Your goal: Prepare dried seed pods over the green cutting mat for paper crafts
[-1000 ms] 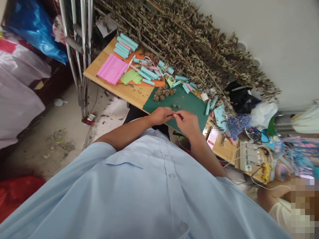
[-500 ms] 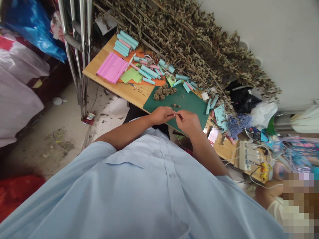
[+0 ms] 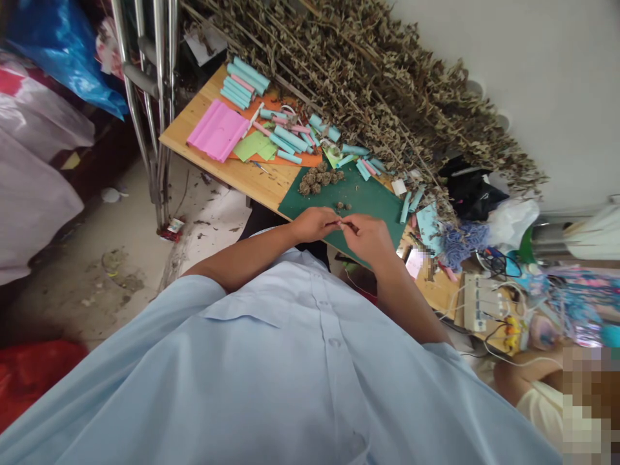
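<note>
My left hand (image 3: 317,224) and my right hand (image 3: 367,234) meet fingertip to fingertip over the front edge of a green mat (image 3: 371,203). Both are closed in a pinch. Whatever lies between the fingertips is too small to make out. Just beyond my fingers a few small brown dried clumps (image 3: 343,206) rest on the mat. Farther back on it sits a pile of larger brown dried balls (image 3: 317,179).
Blue paper rolls (image 3: 290,139) and a folded pink sheet (image 3: 219,130) lie on the wooden table (image 3: 261,185). Dried plant stalks (image 3: 358,84) lean along the back. Metal crutches (image 3: 157,103) stand left. At right are a power strip (image 3: 477,303) and another person's arm (image 3: 527,368).
My right hand has shifted and turned slightly, its fingertips still against my left. The person at the lower right has moved a little. The things on the table stay put.
</note>
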The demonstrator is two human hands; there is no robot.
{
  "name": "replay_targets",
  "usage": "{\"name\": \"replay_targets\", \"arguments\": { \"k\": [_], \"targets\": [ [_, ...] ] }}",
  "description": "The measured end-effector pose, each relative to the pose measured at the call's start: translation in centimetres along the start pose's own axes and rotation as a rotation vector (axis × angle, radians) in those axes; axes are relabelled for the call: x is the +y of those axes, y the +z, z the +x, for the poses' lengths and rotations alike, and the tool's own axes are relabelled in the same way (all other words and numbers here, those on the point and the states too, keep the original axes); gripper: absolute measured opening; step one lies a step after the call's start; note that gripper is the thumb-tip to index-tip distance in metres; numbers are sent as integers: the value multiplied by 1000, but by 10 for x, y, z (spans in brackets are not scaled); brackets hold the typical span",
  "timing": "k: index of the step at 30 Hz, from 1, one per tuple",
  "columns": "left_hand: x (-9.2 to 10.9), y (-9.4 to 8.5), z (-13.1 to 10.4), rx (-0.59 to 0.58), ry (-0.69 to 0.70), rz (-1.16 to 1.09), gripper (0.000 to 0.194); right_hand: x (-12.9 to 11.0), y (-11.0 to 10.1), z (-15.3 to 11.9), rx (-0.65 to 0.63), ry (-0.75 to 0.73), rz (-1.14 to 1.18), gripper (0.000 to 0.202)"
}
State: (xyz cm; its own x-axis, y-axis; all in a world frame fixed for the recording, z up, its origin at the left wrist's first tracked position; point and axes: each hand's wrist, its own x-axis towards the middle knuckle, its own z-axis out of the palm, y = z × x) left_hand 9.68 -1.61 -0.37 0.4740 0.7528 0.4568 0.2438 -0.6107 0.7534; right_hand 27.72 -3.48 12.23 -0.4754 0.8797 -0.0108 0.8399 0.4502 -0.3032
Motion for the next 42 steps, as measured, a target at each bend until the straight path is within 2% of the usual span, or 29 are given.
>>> {"name": "replay_targets", "arguments": {
  "k": [9,18,36,42],
  "targets": [
    [1,-1,0,16,23,-29,37,-8,13,1,80,180,-58,17],
    [-1,2,-1,21,-1,-25,35,-10,12,-1,86,259,-31,17],
    [0,2,-1,9,13,12,37,-11,11,-4,24,117,-119,19],
    [1,2,-1,37,15,18,39,-14,7,-4,5,97,-122,19]
  ]
}}
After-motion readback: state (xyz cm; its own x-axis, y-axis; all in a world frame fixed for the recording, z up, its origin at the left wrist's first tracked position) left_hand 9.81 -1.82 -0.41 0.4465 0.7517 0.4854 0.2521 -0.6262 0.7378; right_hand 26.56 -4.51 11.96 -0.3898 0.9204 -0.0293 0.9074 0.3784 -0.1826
